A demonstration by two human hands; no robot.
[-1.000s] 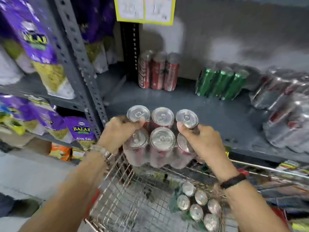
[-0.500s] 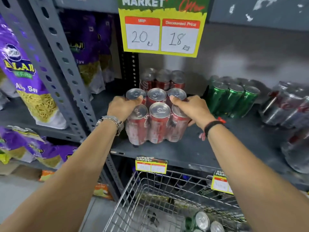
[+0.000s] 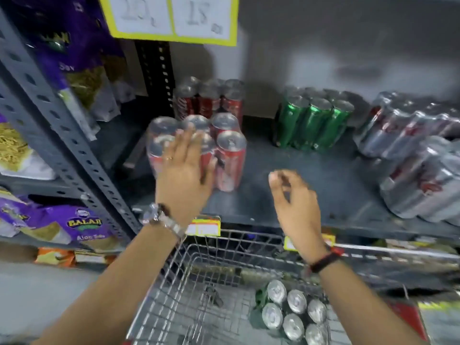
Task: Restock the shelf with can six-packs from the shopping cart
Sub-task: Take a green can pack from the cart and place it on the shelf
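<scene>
A red can six-pack (image 3: 227,158) stands upright on the grey shelf (image 3: 286,195), in front of another red six-pack (image 3: 211,100) at the back. My left hand (image 3: 185,170) lies flat against its front and top with fingers spread, not gripping. Off to the right, my right hand (image 3: 295,197) hovers above the shelf's front part, fingers loosely curled and holding nothing. Below, a green six-pack (image 3: 291,310) lies in the wire shopping cart (image 3: 179,282).
A green six-pack (image 3: 311,120) stands further right on the shelf, with silver wrapped can packs (image 3: 420,155) stacked at the far right. Purple snack bags (image 3: 74,61) fill the left bay behind a perforated post (image 3: 62,138). A yellow price sign (image 3: 174,18) hangs above.
Both hands have let go of the red six-pack, which now rests on the shelf. My right hand has drawn back to the right; my left hand lies flat against the pack.
</scene>
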